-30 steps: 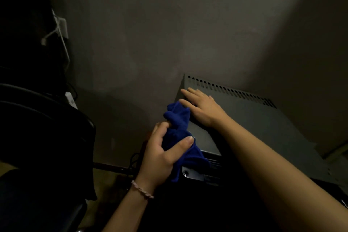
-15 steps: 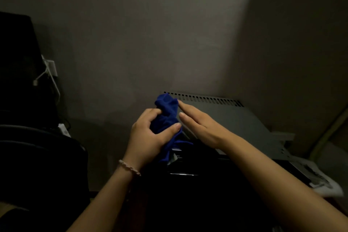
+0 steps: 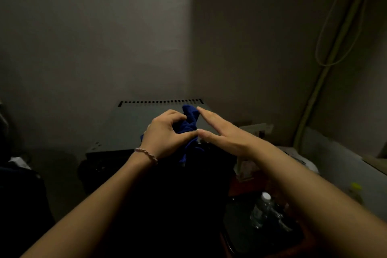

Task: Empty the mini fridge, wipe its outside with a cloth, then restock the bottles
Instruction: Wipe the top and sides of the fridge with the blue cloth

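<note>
The mini fridge (image 3: 125, 130) stands in the room's corner, grey top with a row of vent slots along its back edge, its dark front in shadow below my arms. A bunched blue cloth (image 3: 189, 124) sits over the fridge's top near the front right. My left hand (image 3: 167, 134), with a bead bracelet at the wrist, grips the cloth. My right hand (image 3: 222, 132) lies beside it with straight fingers, its fingertips touching the cloth. A clear bottle with a white cap (image 3: 261, 208) stands low at the right.
Walls close in behind and to the right of the fridge. A pale cable (image 3: 335, 48) loops down the right wall. A dark tray or surface (image 3: 240, 234) holds the bottle and other dim items at the lower right. Dark shapes fill the left edge.
The view has swung right, so the fridge now faces me squarely. Both hands with the cloth have shifted from the fridge's left edge to its front right.
</note>
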